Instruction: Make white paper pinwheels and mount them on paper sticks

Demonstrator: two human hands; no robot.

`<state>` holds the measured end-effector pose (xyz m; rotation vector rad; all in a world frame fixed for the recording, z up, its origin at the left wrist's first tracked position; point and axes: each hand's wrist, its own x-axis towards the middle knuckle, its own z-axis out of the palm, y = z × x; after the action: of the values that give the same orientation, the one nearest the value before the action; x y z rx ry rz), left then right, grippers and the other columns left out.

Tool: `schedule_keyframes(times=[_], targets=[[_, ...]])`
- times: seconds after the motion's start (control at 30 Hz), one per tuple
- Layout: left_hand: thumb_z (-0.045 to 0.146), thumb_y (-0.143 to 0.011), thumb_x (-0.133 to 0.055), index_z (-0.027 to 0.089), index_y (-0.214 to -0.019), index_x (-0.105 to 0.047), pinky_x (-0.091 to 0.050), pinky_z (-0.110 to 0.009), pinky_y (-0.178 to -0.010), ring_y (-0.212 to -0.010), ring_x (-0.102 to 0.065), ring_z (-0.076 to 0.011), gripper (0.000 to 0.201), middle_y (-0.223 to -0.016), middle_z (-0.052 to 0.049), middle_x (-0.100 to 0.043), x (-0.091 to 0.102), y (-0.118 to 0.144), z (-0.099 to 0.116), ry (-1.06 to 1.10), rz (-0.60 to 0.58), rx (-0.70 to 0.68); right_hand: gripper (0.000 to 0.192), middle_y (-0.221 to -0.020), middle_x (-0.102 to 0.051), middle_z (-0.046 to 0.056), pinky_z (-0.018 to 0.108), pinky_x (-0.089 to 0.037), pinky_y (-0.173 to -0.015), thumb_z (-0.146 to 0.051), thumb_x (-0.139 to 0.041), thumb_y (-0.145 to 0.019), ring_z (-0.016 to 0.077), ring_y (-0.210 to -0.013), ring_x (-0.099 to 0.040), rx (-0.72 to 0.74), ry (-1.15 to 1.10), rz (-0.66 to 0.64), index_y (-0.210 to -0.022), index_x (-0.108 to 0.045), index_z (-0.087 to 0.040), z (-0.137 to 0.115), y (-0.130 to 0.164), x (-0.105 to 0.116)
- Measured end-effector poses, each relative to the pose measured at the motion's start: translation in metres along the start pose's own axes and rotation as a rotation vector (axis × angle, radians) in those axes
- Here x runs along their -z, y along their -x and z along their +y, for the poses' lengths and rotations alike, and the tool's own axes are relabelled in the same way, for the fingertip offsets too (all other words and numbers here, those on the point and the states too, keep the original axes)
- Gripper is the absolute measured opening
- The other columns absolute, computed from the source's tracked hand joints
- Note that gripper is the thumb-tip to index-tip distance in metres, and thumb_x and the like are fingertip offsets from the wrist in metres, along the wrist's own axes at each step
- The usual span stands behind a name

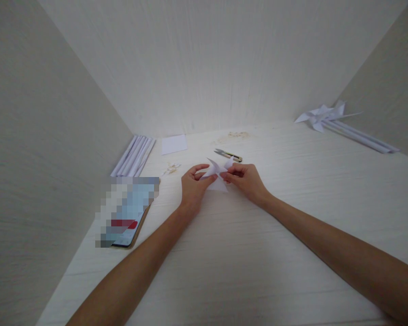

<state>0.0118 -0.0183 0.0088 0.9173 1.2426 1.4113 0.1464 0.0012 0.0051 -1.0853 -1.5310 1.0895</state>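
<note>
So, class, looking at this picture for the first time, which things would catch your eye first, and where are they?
First the two hands at the middle of the table: the left hand and right hand pinch a folded white paper piece between them. Just behind lie small scissors, and a phone sits at the left. At the far right corner rests a finished paper pinwheel.

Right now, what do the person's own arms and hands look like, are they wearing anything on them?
Both arms are bare as far up as the picture shows: no sleeves in view, no gloves. The left hand and right hand show no rings, and neither wrist carries a watch or band that can be made out. The fingernails look short and plain, though they are too small to tell for sure.
</note>
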Motion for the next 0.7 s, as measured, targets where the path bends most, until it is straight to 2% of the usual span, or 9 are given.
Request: schedule_keyframes(times=[0.33, 0.7], targets=[[0.018, -0.047, -0.07, 0.015, -0.083, -0.058, -0.045, -0.026, -0.054, -0.053, -0.059, -0.0135, 0.038, -0.063, -0.002, -0.066, -0.001, 0.0015, 0.0011, -0.018, -0.014, 0.005, 0.02, -0.048, -0.053, 0.0, 0.023, -0.033, -0.045, -0.03, -0.058, -0.064, 0.0096, -0.046, -0.046, 0.017, 0.094, -0.005, -0.051, -0.056, -0.014, 0.0044, -0.001, 0.0004], [0.018, -0.047, -0.07, 0.015, -0.092, -0.055, -0.044, -0.024, -0.053, -0.051, -0.057, -0.0113, 0.047, -0.065, -0.001, -0.065, 0.0028, -0.0031, -0.0017, -0.031, -0.087, -0.02, 0.017, -0.051, -0.051, -0.002, 0.022, -0.037, -0.046, -0.027, -0.059, -0.061, 0.009, -0.049, -0.046, 0.03, 0.08, 0.011, -0.051, -0.053, -0.014, 0.0023, -0.0003, -0.0006]])
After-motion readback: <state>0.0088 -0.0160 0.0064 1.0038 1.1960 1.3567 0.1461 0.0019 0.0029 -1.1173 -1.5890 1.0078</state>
